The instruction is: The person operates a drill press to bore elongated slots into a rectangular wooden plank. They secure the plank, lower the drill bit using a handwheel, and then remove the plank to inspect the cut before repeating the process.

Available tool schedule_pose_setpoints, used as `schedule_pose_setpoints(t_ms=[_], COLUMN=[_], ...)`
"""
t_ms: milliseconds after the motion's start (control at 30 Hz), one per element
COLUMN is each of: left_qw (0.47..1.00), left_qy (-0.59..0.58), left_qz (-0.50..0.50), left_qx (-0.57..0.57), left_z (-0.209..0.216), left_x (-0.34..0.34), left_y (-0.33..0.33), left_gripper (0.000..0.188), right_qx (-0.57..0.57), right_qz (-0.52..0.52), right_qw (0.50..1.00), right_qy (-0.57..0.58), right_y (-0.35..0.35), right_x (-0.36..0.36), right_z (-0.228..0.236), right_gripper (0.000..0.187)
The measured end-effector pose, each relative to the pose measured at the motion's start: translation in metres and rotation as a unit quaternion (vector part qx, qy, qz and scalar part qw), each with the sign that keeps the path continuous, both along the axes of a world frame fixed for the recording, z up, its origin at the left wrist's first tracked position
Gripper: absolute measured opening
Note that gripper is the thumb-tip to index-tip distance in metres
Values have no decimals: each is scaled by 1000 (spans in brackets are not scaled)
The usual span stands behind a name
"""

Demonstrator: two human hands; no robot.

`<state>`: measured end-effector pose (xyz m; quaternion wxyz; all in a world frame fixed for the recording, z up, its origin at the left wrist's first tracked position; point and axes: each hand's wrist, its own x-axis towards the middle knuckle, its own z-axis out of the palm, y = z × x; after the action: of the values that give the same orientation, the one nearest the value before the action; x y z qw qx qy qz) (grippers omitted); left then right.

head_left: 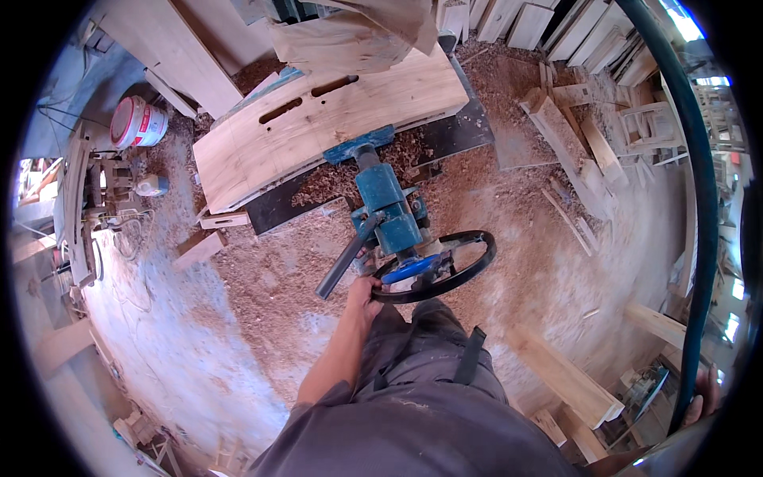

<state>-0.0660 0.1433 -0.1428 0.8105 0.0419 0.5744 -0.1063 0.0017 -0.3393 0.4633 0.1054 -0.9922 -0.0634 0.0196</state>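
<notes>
at the black handwheel (413, 299), left hand (365, 295) curled around its rim; right hand (701, 395) by dark curved bar (704, 238), grip indeterminate; wooden board (366, 107) shows two finished-looking slots (280, 110), remaining work unclear.

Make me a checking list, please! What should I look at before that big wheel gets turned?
1. Left hand on the black round handwheel: ok, it holds the rim.
2. Right hand gripping the long dark teal pole firmly: cannot tell; it is at the pole, cut off by the picture's dark edge.
3. Blue metal plate tight on the pale wooden board with two slots: cannot tell; it sits at the near edge.
4. Whole board uncovered: not ok, a crumpled tan sheet hangs over its far side.
5. Floor free of brown wood shavings: not ok, they're scattered widely.
</notes>
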Motion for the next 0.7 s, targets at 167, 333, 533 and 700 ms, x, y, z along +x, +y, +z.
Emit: schedule_pose_setpoints(t_ms=[167, 333, 533, 700], left_qw=[999, 998, 1000, 997], left_qy=[-2, 60, 31, 54], left_qz=[9, 18, -5, -43], left_qx=[-38, 4, -2, 30], left_z=[-25, 8, -1, -1], left_x=[-5, 8, 5, 9], left_y=[4, -10, -4, -7], left_gripper=[23, 21, 20, 20], right_qx=[65, 90, 81, 39], right_qz=[-9, -50, -61, -136], right_qw=[990, 981, 984, 989], right_qy=[-121, -166, -144, -39], right_y=[83, 116, 115, 79], right_x=[17, 21, 21, 8], right_z=[-31, -42, -46, -45], right_gripper=[54, 56, 51, 47])
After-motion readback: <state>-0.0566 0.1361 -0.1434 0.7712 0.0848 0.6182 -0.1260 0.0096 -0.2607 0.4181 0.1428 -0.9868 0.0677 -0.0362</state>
